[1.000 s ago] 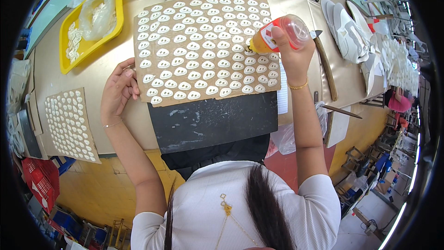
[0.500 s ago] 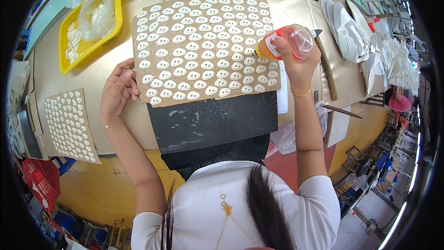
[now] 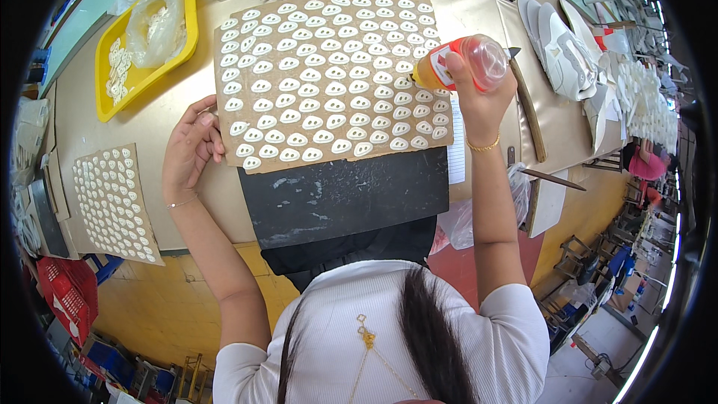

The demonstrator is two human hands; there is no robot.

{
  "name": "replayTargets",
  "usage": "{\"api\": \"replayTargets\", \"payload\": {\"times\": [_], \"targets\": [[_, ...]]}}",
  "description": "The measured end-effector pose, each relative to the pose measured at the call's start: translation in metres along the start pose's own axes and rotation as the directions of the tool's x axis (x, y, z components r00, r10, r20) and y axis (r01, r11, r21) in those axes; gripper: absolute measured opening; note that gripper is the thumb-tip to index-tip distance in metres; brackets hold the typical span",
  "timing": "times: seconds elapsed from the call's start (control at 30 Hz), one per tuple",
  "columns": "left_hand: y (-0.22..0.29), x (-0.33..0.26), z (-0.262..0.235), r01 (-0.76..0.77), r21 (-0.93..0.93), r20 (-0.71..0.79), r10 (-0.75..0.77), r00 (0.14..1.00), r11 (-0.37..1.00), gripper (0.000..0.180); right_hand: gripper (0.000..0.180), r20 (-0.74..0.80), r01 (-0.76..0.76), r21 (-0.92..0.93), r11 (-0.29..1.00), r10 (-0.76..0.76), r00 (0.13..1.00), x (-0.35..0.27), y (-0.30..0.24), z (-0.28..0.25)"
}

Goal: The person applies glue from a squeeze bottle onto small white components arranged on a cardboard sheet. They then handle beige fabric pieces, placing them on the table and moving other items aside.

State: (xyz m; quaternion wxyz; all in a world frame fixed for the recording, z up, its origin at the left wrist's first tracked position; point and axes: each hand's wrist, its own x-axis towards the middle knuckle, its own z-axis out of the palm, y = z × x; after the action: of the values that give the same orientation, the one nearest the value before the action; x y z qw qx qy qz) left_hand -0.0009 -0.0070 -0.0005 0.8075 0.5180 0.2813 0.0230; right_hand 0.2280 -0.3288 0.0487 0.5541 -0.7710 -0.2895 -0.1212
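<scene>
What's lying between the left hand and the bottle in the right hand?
In the head view, the large cardboard sheet, covered with small white pieces, lies between the left hand and the bottle.

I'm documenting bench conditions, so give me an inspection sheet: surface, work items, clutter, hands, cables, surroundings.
Surface: shiny beige-covered table; flat black board with pale marks at its near side.
Work items: brown rectangular cardboard sheet bearing rows of white, rounded, two-holed pieces; red-and-yellow bottle with transparent base tilted over it, contact unclear.
Clutter: yellow rectangular plastic tray holding a clear plastic bag, left; brown wooden-handled tool, right.
Left hand: at the sheet's left edge, grip unclear.
Right hand: gripping the bottle.
Cables: nothing clearly seen.
Surroundings: red perforated plastic basket, lower left.
</scene>
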Motion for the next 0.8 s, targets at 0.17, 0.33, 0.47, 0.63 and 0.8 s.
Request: {"api": "replayTargets", "payload": {"times": [0.17, 0.33, 0.47, 0.63, 0.8], "targets": [[0.002, -0.001, 0.002, -0.001, 0.011, -0.007, 0.001, 1.000, 1.000, 0.038, 0.032, -0.048, -0.214, 0.497, 0.841, 0.272, 0.961, 0.008, 0.006, 0.003], [0.001, 0.000, 0.000, 0.013, 0.014, -0.009, -0.013, 1.000, 1.000, 0.037, 0.033, -0.007, -0.188, 0.258, 0.948, 0.196, 0.981, 0.000, -0.007, -0.003], [0.000, 0.001, -0.001, 0.013, 0.012, 0.003, -0.013, 1.000, 1.000, 0.036, 0.036, 0.008, -0.162, 0.126, 0.979, 0.162, 0.987, -0.004, -0.007, -0.002], [0.001, 0.000, 0.000, -0.001, 0.000, 0.014, 0.001, 1.000, 1.000, 0.037, 0.033, 0.068, -0.158, 0.073, 0.985, 0.153, 0.986, -0.001, -0.006, 0.000], [0.002, -0.001, 0.001, 0.001, -0.001, 0.010, -0.001, 1.000, 1.000, 0.037, 0.032, 0.055, -0.151, 0.041, 0.988, 0.149, 0.987, 0.000, -0.007, -0.008]]}}
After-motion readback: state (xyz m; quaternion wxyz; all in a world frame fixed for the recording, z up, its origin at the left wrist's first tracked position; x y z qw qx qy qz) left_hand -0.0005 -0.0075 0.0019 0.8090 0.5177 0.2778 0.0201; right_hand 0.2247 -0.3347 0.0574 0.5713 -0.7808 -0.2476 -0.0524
